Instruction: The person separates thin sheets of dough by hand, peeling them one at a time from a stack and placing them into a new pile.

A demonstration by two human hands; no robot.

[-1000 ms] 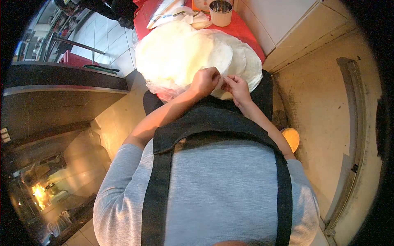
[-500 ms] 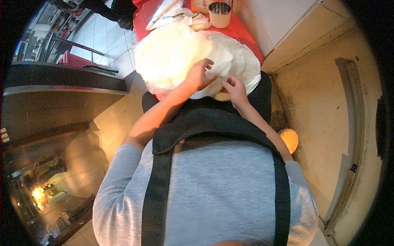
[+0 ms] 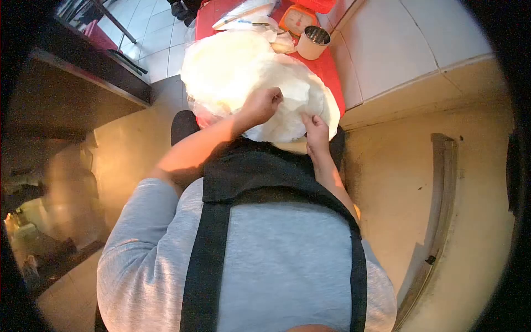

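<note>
Thin, round white dough sheets (image 3: 287, 123), like spring roll wrappers, lie in a wide overlapping pile in front of me. Their left part (image 3: 221, 66) is washed out by glare, with clear plastic showing along its edge. My left hand (image 3: 262, 106) is over the middle of the pile, fingers curled into a pinch on a sheet, though the fingertips are partly hidden. Near the right edge, my right hand (image 3: 317, 133) pinches the sheet between thumb and fingers. A raised fold of the sheet shows between the two hands.
Beneath the pile is a red table (image 3: 333, 83). At its far end are an orange dial scale (image 3: 297, 21), a white metal-lined cup (image 3: 313, 43) and plastic bags (image 3: 249, 19). A tiled wall (image 3: 387, 50) borders the right; a dark counter (image 3: 83, 74) stands left.
My left fingers, spread apart before, have curled closed. The right hand still pinches near the sheet's edge, now turned more upright. The head view has shifted, showing more of the scale.
</note>
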